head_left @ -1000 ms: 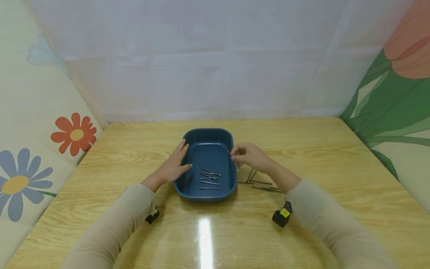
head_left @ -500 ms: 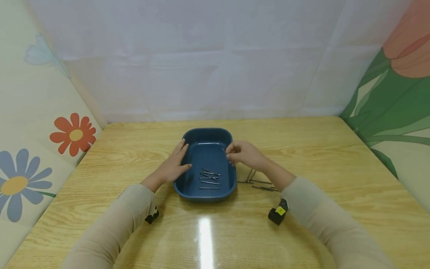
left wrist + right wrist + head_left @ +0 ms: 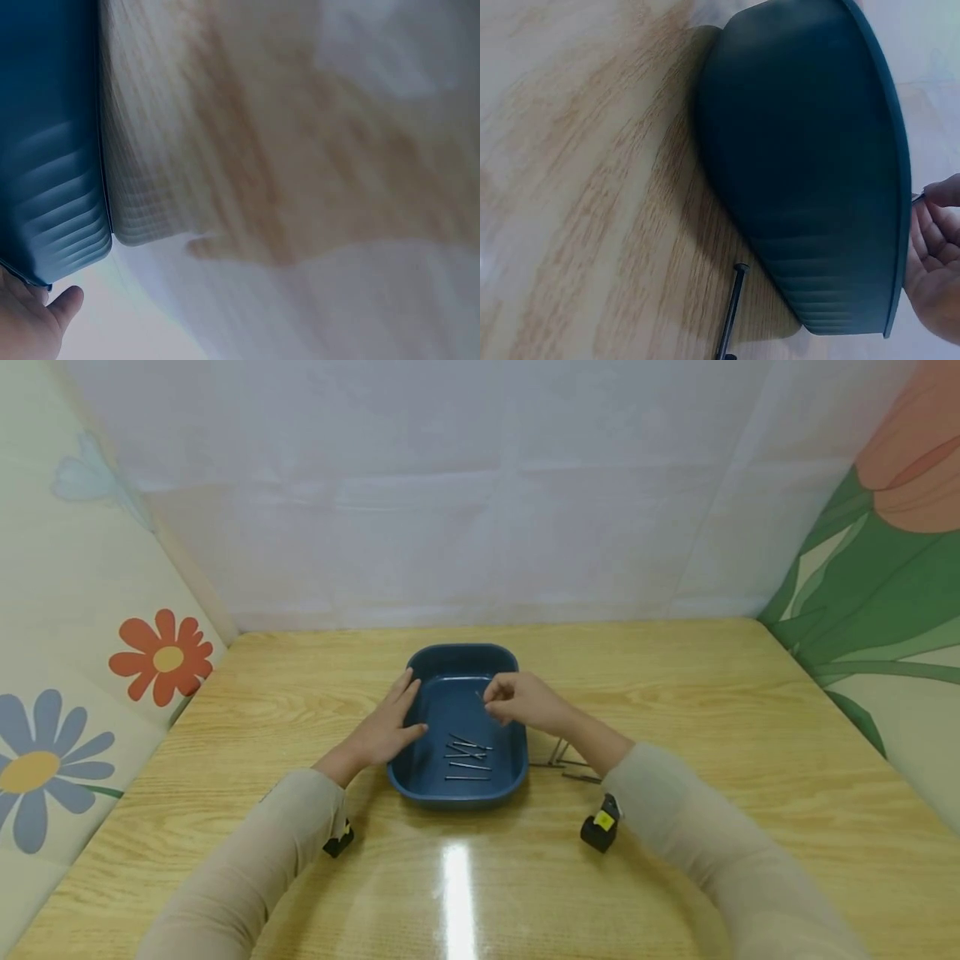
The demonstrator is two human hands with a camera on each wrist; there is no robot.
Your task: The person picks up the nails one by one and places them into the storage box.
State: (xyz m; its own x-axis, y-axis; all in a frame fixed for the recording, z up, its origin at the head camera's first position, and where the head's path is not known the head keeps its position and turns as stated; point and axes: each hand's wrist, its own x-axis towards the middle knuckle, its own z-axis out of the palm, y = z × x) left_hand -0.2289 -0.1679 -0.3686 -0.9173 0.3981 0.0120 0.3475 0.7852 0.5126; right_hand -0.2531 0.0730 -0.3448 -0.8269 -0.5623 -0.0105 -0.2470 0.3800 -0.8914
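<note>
Pinching a nail [image 3: 917, 199] in the right hand [image 3: 525, 702], right above the blue tray [image 3: 457, 803]; touching its left side with the left hand [image 3: 385, 731], spread wide. Apparently mid-placing: now to lower toward the nails inside [image 3: 467, 778], let go, then reach for the loose nails [image 3: 581, 777] on the wooden table [image 3: 675, 677], just right.

The worktop [image 3: 675, 693] is yellowish wood with a wavy grain, glossy enough to show a white streak of light near its front. On it stands a blue tray [image 3: 457, 798], and just beside the tray's right wall lie several loose dark metal nails [image 3: 732, 309], partly hidden.
</note>
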